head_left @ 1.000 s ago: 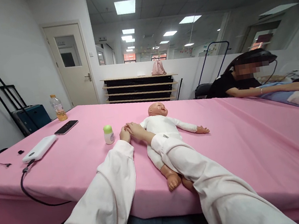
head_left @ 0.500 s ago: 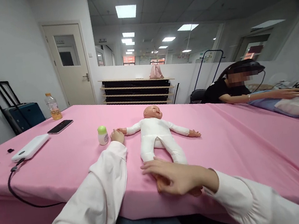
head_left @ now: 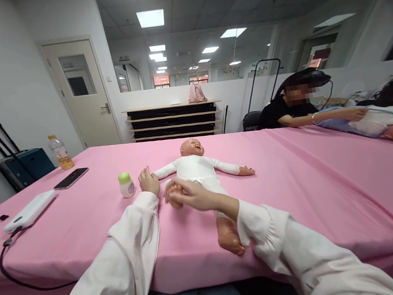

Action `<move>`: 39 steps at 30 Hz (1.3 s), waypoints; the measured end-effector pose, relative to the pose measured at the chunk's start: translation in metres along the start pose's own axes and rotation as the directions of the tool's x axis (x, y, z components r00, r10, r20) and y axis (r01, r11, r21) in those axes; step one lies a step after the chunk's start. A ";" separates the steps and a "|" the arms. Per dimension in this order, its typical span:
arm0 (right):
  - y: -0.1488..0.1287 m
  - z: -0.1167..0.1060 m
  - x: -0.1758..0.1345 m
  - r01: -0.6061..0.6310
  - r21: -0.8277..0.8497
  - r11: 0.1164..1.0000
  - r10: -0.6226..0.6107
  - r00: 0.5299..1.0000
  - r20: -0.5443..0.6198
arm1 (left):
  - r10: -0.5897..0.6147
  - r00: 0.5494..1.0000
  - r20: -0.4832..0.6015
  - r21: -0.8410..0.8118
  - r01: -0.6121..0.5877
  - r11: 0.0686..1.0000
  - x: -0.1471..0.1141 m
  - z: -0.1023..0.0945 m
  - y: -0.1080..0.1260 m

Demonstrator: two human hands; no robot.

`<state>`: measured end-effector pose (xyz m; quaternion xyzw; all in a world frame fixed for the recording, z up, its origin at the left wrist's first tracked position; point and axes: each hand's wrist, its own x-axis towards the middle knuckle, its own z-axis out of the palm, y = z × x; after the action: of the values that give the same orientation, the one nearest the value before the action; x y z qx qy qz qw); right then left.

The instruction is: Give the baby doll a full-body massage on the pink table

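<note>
Head cam: doll (head_left: 199, 166) on its back on the table (head_left: 292, 192), straight ahead, long axis pointing away from the wearer, head at the far end. Both hands sit on its left flank. Right hand (head_left: 188, 194) is the nearer, forearm crossing the doll's lower body; fingers curled closed round one foot (head_left: 175, 200), that leg bent up and out to the left. Left hand (head_left: 148, 180) half-curled at the end of the doll's outstretched arm; can't tell if it grips. Other foot (head_left: 230, 237) is at the near edge. Jar (head_left: 126, 186) just beside left hand: tight there. More room right, wide stretch of cloth.
</note>
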<state>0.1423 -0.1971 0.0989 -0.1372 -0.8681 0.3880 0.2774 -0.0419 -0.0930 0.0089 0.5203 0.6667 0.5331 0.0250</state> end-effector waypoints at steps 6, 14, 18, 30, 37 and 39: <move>0.019 0.001 0.024 0.070 0.308 0.949 0.040 0.940 -0.338 | 0.455 0.855 -0.247 -0.291 -0.514 0.807 -0.026 -0.027 0.034; 0.018 0.022 0.002 0.075 0.379 0.922 0.069 0.933 -0.352 | 0.776 0.590 -0.222 -0.469 -0.762 0.445 -0.074 -0.058 0.067; 0.015 0.027 -0.003 0.040 0.420 0.907 0.110 0.939 -0.326 | 0.798 0.524 -0.298 -0.353 -0.837 0.417 -0.085 -0.058 0.073; 0.022 0.028 -0.003 -0.020 0.546 0.837 0.185 0.951 -0.249 | 0.545 0.801 -0.249 -0.591 -0.571 0.570 -0.088 -0.049 0.069; 0.035 0.029 0.001 0.117 0.487 0.865 0.099 0.914 -0.395 | 0.729 0.666 -0.160 -0.519 -0.685 0.511 -0.083 -0.050 0.065; 0.036 0.028 0.001 0.131 0.492 0.861 0.076 0.922 -0.379 | 0.642 0.758 -0.115 -0.604 -0.567 0.561 -0.083 -0.048 0.065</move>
<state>0.1257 -0.1903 0.0571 -0.1201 -0.6649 0.5643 0.4745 0.0113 -0.1926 0.0337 0.7106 0.2376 0.6608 0.0448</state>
